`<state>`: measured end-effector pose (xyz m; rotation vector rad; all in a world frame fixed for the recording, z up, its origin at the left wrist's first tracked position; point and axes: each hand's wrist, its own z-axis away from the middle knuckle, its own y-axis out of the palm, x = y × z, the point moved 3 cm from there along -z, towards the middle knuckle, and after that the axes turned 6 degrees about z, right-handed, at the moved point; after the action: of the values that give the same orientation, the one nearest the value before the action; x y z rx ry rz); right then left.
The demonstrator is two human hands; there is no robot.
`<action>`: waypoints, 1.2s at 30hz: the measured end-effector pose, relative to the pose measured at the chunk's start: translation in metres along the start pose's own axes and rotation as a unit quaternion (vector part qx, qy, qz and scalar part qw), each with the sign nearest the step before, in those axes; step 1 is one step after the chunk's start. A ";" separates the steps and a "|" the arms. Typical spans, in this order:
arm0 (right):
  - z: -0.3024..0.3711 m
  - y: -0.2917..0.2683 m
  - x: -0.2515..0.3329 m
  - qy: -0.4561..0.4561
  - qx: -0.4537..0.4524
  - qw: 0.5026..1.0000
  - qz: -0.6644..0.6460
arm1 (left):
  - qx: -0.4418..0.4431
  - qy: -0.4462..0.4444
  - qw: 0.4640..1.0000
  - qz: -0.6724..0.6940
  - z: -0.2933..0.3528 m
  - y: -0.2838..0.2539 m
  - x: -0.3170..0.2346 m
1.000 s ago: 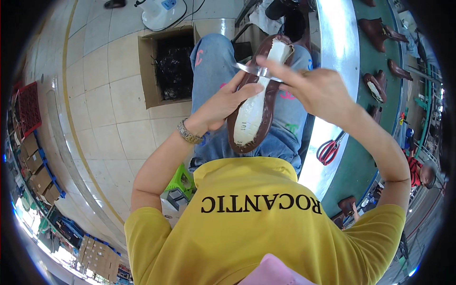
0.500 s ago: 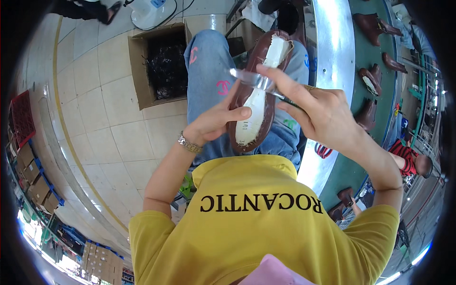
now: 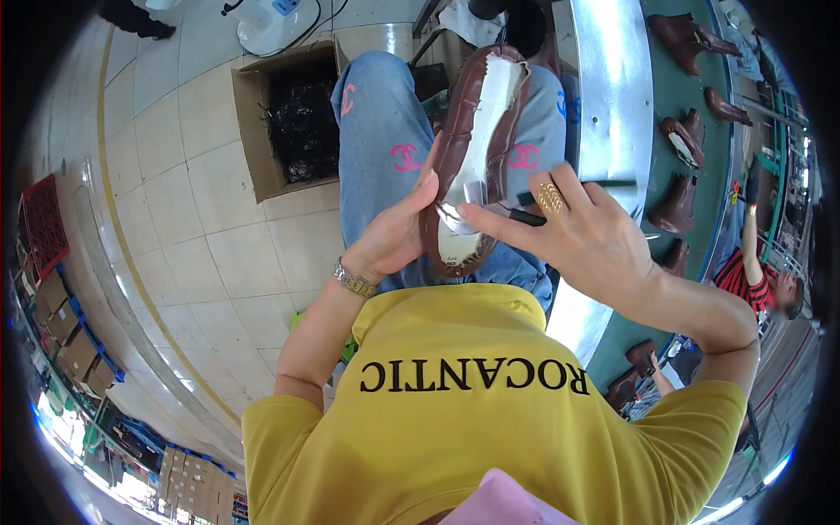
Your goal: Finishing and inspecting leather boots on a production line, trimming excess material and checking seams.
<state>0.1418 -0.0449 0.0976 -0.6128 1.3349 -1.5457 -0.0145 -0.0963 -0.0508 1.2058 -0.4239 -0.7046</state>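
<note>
Shifted bodyward along the upturned shoe (image 3: 478, 144) on the thighs (image 3: 376, 114), the blade (image 3: 475, 194) is pinched in the right hand (image 3: 588, 234), seemingly mid-stroke, the left hand (image 3: 395, 229) clasping the shoe's side, the next move calling for steady pressure.

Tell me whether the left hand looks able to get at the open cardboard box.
Probably not as things stand: the left hand is occupied holding the brown shoe, and the cardboard box stands beyond the left leg. Its open top, though, looks uncovered.
</note>
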 end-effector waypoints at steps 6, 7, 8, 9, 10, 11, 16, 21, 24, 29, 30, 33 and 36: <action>0.003 0.024 -0.021 -0.007 -0.008 0.991 -0.136 | -0.052 0.039 0.995 -0.081 0.001 0.017 -0.003; 0.003 0.026 -0.021 -0.006 -0.013 0.990 -0.141 | -0.060 0.048 0.993 -0.086 0.001 0.018 -0.004; 0.002 0.026 -0.022 -0.005 -0.018 0.989 -0.146 | -0.069 0.058 0.992 -0.092 0.000 0.020 -0.003; 0.000 0.025 -0.025 -0.008 0.027 0.986 -0.166 | -0.076 0.066 0.990 -0.098 -0.001 0.021 -0.002; -0.003 0.019 -0.030 -0.009 0.070 0.980 -0.187 | -0.085 0.087 0.984 -0.130 -0.001 0.020 -0.002; -0.004 0.013 -0.036 -0.014 0.116 0.971 -0.207 | -0.095 0.108 0.977 -0.159 -0.001 0.017 0.001; -0.023 -0.039 -0.030 0.005 -0.036 0.974 -0.223 | -0.129 0.129 0.952 -0.246 0.000 0.001 0.009; -0.015 0.006 -0.014 0.018 0.026 0.992 -0.121 | -0.075 0.045 0.948 -0.307 0.005 0.001 0.004; -0.020 -0.027 -0.001 -0.021 -0.050 0.991 -0.126 | -0.101 -0.042 0.950 -0.294 0.018 -0.009 0.008; -0.008 0.018 0.021 0.005 0.035 0.994 -0.104 | -0.122 -0.039 0.940 -0.318 0.016 -0.001 0.012; -0.005 0.014 0.022 -0.027 0.018 0.994 -0.108 | -0.119 -0.025 0.936 -0.330 0.013 0.001 0.011; 0.001 -0.022 0.036 -0.128 -0.074 0.971 -0.186 | -0.126 -0.007 0.939 -0.320 0.020 0.006 0.012; 0.004 0.018 0.028 -0.016 -0.019 0.989 -0.143 | -0.075 -0.072 0.862 -0.497 0.015 0.005 0.010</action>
<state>0.1401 -0.0708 0.0763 -0.8802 1.2951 -1.7334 -0.0157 -0.1127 -0.0424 1.1849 0.1861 -1.6891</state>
